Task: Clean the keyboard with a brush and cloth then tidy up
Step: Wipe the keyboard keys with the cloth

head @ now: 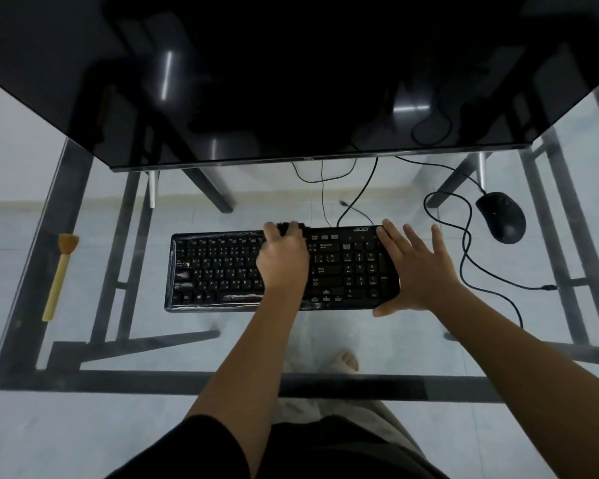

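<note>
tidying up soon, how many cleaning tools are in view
2. The brush lies at the glass desk's left side; the dark cloth sits mostly hidden under the left hand at the keyboard's far edge.

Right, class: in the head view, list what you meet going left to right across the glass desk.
brush → left hand gripping the cloth → right hand → mouse. The keyboard spans under both hands, so it is left out.
</note>
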